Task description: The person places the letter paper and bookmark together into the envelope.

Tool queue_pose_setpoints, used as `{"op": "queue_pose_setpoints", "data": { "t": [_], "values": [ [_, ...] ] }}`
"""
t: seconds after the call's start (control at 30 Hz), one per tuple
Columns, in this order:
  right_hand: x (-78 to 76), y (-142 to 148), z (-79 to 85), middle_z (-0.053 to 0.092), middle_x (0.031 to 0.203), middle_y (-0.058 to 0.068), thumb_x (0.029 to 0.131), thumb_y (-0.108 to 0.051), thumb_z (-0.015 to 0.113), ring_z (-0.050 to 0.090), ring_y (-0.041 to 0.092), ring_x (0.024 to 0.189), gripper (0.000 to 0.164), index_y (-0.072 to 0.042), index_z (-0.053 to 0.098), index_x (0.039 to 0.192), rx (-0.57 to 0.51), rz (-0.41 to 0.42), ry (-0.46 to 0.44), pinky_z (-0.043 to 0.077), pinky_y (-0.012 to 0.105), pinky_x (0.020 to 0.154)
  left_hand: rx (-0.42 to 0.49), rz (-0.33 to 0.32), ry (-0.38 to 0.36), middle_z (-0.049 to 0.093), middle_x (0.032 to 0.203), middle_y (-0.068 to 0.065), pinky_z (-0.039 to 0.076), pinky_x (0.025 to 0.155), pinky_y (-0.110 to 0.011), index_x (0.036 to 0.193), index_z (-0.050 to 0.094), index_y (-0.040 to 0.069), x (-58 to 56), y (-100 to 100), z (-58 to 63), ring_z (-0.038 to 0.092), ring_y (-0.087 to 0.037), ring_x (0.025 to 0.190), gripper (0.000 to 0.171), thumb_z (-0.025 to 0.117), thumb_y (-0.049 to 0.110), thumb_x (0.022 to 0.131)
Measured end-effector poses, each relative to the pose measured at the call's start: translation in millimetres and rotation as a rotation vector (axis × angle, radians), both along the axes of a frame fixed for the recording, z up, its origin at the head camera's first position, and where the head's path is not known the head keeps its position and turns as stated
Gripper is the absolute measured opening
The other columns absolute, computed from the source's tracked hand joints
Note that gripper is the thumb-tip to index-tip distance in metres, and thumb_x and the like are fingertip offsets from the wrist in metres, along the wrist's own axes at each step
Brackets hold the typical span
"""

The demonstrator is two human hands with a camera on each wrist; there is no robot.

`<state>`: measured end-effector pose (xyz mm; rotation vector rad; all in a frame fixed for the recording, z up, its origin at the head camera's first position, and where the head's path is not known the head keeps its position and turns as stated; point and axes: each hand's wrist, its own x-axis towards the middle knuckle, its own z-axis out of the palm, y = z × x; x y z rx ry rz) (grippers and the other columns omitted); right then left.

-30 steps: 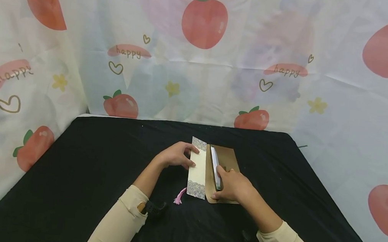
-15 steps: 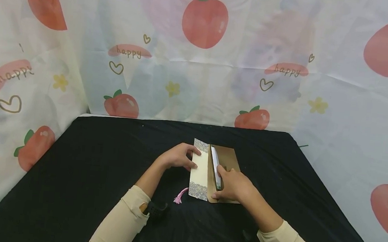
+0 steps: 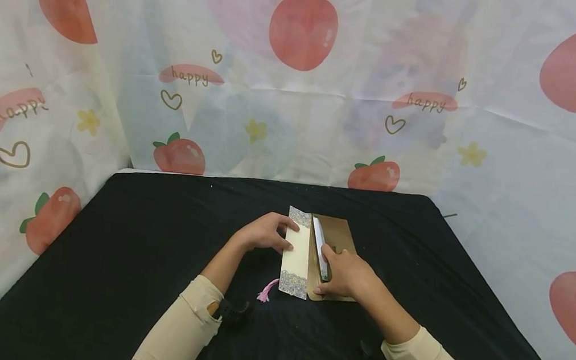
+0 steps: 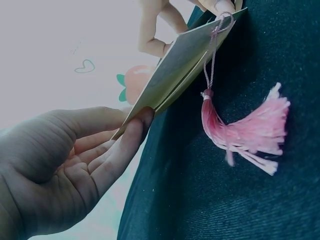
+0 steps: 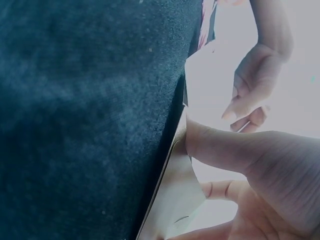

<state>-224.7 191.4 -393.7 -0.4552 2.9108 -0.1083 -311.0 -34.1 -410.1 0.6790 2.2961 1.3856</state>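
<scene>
A cream bookmark point(image 3: 295, 255) with lace-patterned ends stands along the left side of a brown kraft-covered notebook point(image 3: 339, 233). My left hand point(image 3: 263, 232) pinches the bookmark's left edge between thumb and fingers. From its near end hangs a pink tassel point(image 4: 245, 125), lying on the black cloth in the left wrist view. The notebook is open, and its white pages point(image 3: 318, 237) are raised. My right hand point(image 3: 350, 274) holds it at the pages, the thumb on the cover near the front edge. Some right fingertips are hidden behind the pages.
Black cloth point(image 3: 177, 216) covers the table. A pale curtain point(image 3: 323, 126) printed with fruit and hearts surrounds the back and sides. A black band point(image 3: 230, 310) is on the left wrist.
My left hand and the bookmark have shifted slightly right, narrowing the brown strip beside the bookmark. My right hand stays almost still, and over the last half second little differs.
</scene>
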Motion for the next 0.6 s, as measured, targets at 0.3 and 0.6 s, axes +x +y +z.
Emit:
{"op": "queue_pose_setpoints", "data": {
  "t": [0.3,0.6],
  "values": [
    [0.0,0.2,-0.3,0.065,0.108,0.024,0.073,-0.048,0.093,0.066,0.042,0.1,0.087,-0.006,0.051,0.137,-0.007,0.007,0.003,0.054,0.056,0.081,-0.014,0.024,0.033,0.067,0.106,-0.018,0.061,0.07,-0.034,0.132,0.065,-0.006,0.1,4.3,-3.8,0.072,-0.023,0.077,0.046,0.078,-0.008,0.088],
    [-1.5,1.0,-1.1,0.065,0.104,0.021,0.073,-0.048,0.093,0.066,0.041,0.097,0.083,-0.007,0.052,0.133,-0.013,0.017,-0.001,0.054,0.055,0.08,-0.082,0.068,0.079,0.064,0.109,-0.018,0.06,0.069,-0.033,0.131,0.067,-0.003,0.9,9.9,-6.9,0.069,-0.022,0.073,0.046,0.08,-0.007,0.086]
  ]
}}
